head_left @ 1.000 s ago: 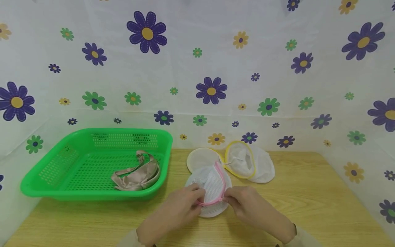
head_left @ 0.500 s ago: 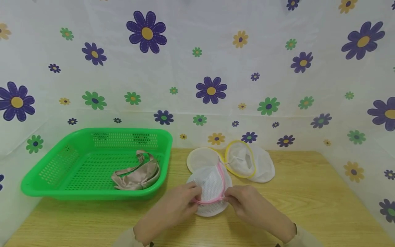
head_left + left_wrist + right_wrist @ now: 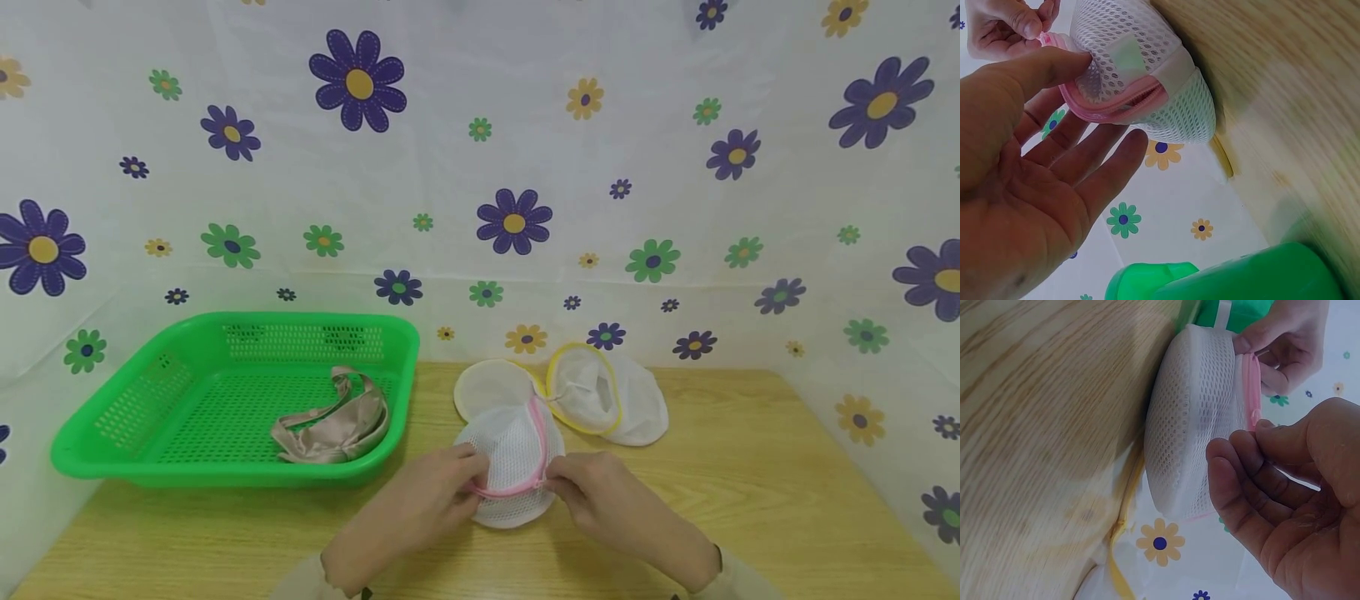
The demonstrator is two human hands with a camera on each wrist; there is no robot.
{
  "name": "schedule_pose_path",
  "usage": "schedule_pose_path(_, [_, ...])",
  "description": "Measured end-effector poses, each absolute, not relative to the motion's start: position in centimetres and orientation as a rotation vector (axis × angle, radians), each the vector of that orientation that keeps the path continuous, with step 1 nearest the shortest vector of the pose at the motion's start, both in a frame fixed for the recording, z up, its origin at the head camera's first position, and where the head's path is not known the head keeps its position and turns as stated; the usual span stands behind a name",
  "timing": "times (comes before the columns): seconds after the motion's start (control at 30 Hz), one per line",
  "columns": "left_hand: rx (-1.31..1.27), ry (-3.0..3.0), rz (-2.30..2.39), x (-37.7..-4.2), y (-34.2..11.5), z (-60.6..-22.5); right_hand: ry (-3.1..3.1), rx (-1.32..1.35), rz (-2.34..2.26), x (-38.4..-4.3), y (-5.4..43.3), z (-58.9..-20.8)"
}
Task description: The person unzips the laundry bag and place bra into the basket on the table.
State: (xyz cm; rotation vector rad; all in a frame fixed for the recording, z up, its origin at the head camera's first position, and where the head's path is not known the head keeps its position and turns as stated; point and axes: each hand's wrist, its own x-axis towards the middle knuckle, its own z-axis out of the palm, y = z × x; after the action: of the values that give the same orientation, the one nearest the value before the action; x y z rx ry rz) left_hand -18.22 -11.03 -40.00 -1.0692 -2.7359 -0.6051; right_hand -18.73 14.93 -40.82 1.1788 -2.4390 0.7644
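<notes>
A white mesh laundry bag (image 3: pixel 510 442) with a pink zipper (image 3: pixel 1251 387) stands on the table between both hands. My left hand (image 3: pixel 438 492) pinches the bag's zipper edge at its left side, thumb on the mesh and fingers beneath, as the left wrist view shows. At the other end of the pink edge, my right hand (image 3: pixel 603 496) pinches the zipper at the small pull, with thumb and index fingertips together in the right wrist view. Part of the zipper gapes near a white side band (image 3: pixel 1175 70). The bag's inside is hidden.
On the left stands a green plastic basket (image 3: pixel 232 471) with a beige satin bra (image 3: pixel 345 429) in it. Behind the bag lies an opened white laundry bag with yellow trim (image 3: pixel 585 387), its round flap (image 3: pixel 487 387) spread left. A flowered sheet (image 3: pixel 480 167) hangs behind the table (image 3: pixel 750 500).
My left hand has slid slightly left along the pink zipper edge. The right hand keeps its pinch at the pull in nearly the same place.
</notes>
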Motion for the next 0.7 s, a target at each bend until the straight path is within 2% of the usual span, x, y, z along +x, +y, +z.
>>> schedule_pose_path(0.7, [-1.074, -2.736, -0.608, -18.27, -11.36, -39.72, -2.366, 1.202, 0.778, -18.88, 15.27, -41.11])
